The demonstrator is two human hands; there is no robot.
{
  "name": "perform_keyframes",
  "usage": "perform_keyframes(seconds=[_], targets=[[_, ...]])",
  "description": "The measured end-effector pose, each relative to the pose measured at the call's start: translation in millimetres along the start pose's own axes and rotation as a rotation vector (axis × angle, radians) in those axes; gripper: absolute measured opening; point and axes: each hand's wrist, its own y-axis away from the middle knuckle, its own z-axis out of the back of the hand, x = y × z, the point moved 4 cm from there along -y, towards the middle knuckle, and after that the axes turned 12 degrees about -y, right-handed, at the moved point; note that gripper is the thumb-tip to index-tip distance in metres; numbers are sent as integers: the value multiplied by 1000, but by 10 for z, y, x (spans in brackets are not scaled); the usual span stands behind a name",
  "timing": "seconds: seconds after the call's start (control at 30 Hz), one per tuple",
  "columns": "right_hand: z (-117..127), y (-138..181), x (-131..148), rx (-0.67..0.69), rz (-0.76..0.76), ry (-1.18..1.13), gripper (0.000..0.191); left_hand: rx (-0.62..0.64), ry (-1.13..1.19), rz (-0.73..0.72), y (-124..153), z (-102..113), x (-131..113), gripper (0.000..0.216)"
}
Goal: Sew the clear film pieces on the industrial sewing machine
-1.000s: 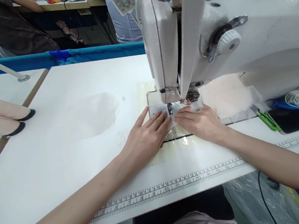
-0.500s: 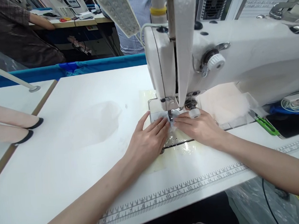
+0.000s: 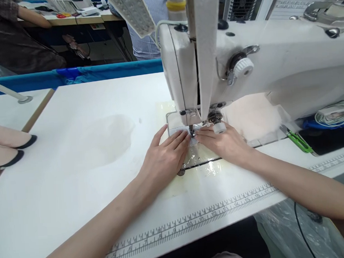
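The white sewing machine (image 3: 259, 71) stands over the table (image 3: 75, 183). Under its needle lies a small white fabric piece (image 3: 180, 133). Left hand (image 3: 162, 161) and right hand (image 3: 226, 143), fingers flat and unclenched, press it from both sides, probably to keep it straight.

Bright, even overhead light washes the white laminate worktop (image 3: 75, 183) almost featureless. Glare glints on the clear plastic film (image 3: 205, 164) near the needle. Soft shadows lie beneath both forearms. Wide-angle distortion bends the printed ruler strip (image 3: 196, 219); the background is dimmer.
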Motion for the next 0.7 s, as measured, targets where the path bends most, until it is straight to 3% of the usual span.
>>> perform_keyframes(seconds=[0.13,0.27,0.47,0.6,0.7], targets=[[-5,3,12,-46,23,4,23,30,1,40,23,-37,12,32],[23,4,25,-59,-9,-16,26,72,-87,98,35,49,-3,54],[147,10,141,-194,32,-68,29,-71,-132,41,-3,298,-7,15],[135,19,260,-172,68,-169,28,-8,-70,4,-8,192,60,27],[113,16,304,-123,61,-193,28,28,-65,15,9,128,88,24]])
